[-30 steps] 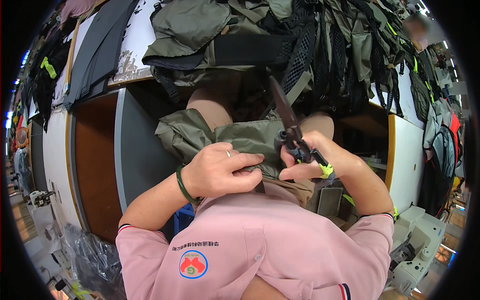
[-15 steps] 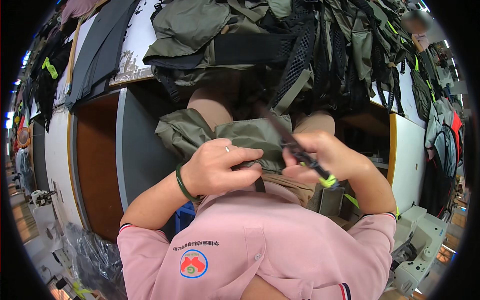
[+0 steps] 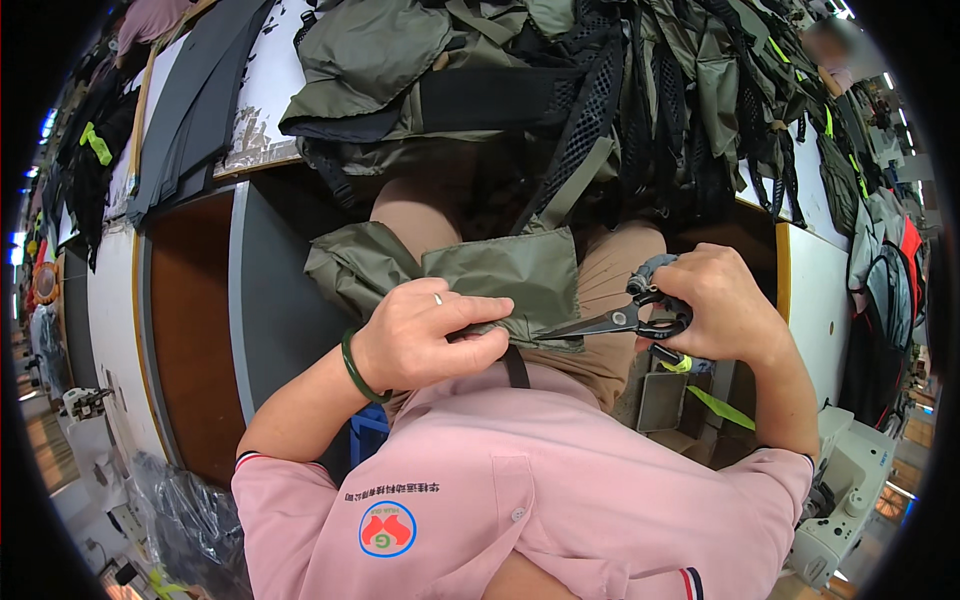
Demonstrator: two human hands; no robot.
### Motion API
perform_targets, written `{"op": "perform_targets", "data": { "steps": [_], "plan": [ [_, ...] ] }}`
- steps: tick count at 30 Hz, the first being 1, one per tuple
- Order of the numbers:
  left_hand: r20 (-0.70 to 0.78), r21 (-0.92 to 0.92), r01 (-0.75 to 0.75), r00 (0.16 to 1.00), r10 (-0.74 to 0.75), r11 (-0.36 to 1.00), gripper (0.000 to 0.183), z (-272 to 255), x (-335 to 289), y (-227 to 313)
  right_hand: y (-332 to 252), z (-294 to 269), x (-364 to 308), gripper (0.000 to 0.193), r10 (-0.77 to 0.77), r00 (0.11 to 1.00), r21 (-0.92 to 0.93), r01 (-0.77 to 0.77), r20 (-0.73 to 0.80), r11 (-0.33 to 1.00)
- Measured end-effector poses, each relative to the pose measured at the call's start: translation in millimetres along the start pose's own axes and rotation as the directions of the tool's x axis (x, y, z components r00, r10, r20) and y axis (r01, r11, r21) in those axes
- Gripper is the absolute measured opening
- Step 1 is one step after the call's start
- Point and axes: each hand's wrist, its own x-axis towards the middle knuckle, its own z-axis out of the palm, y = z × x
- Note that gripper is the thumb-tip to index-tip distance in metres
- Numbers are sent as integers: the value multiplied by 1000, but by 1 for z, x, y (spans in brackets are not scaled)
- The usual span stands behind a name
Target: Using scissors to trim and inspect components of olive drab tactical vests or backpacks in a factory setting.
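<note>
Across my lap lies a piece of olive-green fabric (image 3: 505, 270), with a bunched part to the left. My left hand (image 3: 425, 335) pinches its near edge between thumb and fingers; a green bangle circles that wrist. My right hand (image 3: 715, 300) grips a pair of scissors (image 3: 610, 322) by its black handles, one of which looks wrapped in grey. The scissor blades point left, with the tips over the fabric's lower right edge, close to my left fingers. Whether the tips touch the cloth I cannot tell.
A table ahead bears a heap of olive and black backpack pieces (image 3: 500, 100) with straps hanging over its edge. Grey strips (image 3: 190, 100) lie at the left. A white sewing machine (image 3: 840, 490) stands at the lower right. Another person (image 3: 830, 50) is at the far right.
My right hand has shifted right and turned the scissors, so the blades now point left at the fabric's edge. My left hand keeps its hold, moving slightly left.
</note>
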Motion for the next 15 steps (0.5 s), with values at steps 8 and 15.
{"op": "perform_targets", "data": {
  "steps": [8, 15],
  "plan": [
    [15, -3, 4, 1000, -4, 1000, 20, -2, 2, 1, -2, -1, 5, 40, -37, 999, -4, 37, -1, 999],
    [16, -41, -2, 1000, 2, 999, 18, 0, 0, -2, -4, -2, 7, 37, -40, 999, -83, 38, -23, 996]
  ]
}}
